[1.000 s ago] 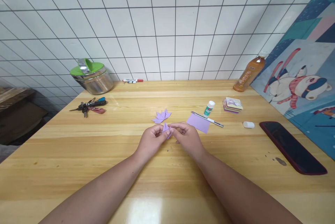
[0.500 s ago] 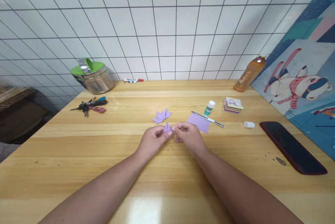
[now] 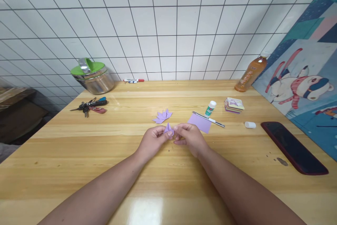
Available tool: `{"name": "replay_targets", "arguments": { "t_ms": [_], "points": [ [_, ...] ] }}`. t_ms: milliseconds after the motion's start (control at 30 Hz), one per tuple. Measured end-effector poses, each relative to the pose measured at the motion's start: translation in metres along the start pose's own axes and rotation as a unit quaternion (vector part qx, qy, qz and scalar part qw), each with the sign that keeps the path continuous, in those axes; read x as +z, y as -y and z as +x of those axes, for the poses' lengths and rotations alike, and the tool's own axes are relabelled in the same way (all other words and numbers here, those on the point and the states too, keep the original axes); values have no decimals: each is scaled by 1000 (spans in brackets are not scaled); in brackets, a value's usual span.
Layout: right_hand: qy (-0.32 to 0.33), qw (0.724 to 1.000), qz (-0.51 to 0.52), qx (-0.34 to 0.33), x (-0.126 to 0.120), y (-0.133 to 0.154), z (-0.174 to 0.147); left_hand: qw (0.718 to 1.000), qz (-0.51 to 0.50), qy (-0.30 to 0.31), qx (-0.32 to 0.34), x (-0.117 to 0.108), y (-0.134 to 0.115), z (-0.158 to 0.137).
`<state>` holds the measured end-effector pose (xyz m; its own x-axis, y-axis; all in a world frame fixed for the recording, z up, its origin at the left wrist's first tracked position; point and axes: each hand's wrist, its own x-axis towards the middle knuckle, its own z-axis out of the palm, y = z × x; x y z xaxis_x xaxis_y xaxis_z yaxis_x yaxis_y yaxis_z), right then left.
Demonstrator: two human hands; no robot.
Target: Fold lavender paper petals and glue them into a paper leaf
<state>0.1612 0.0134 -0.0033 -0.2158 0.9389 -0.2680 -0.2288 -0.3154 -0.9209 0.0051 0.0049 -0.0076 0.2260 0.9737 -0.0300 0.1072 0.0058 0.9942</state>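
A small folded piece of purple paper [image 3: 168, 128] stands up between my hands, its pointed tip upward. My left hand [image 3: 155, 140] pinches it between thumb and fingers. At its right edge, my right hand [image 3: 190, 137] has its thumb and forefinger closed on the paper, the other fingers curled below. Just beyond lies a folded purple paper piece with several points [image 3: 162, 116]. Right of that is a flat purple sheet [image 3: 199, 122], with a slim silver craft knife [image 3: 208, 119] lying across its upper edge. A white and green glue stick [image 3: 210, 108] stands behind the knife.
A stack of coloured paper [image 3: 234, 105], a white cap [image 3: 250, 125] and a dark phone [image 3: 294, 147] lie to the right. The drink bottle [image 3: 251, 73] stands far right. At left are keys [image 3: 89, 106] and a green-lidded steel pot [image 3: 96, 77]; markers [image 3: 133, 81] lie by the tiled wall.
My right fingertips have shifted slightly along the folded paper's right edge, and my left thumb has moved a little. The paper's lower right part shows more. Other things stay put.
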Motion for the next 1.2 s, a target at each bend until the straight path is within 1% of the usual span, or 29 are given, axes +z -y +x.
{"name": "replay_targets", "arguments": {
  "t_ms": [67,133,267,367,500,567,667,833,967,1067,1200],
  "points": [
    [13,1000,-4,-4,0,0,-1,1000,-6,-4,-2,0,-1,0],
    [12,999,-29,-10,1,0,-1,1000,-11,-9,0,0,-2,-1],
    [-17,997,-67,-20,5,-2,-2,1000,-6,-11,2,0,-2,0],
    [-31,998,-49,-26,6,-3,-2,1000,-2,-6,2,1,-1,1],
    [-24,999,-14,-28,5,-2,-2,1000,0,-2,8,2,-2,0],
    [-31,999,-26,-35,6,-3,-2,1000,-2,1,11,2,-3,0],
    [-45,995,-65,-63,7,-3,-1,1000,-10,10,5,2,-4,-1],
    [-18,995,-69,-75,6,-2,-1,1000,-1,-1,-9,3,-2,0],
    [-28,988,-115,-98,3,-1,0,1000,15,9,3,4,-2,-1],
    [-26,987,-118,-105,4,-2,1,1000,17,16,16,5,-2,-2],
    [-32,987,-106,-114,9,-5,1,999,30,14,1,5,-2,-1]
  ]
}}
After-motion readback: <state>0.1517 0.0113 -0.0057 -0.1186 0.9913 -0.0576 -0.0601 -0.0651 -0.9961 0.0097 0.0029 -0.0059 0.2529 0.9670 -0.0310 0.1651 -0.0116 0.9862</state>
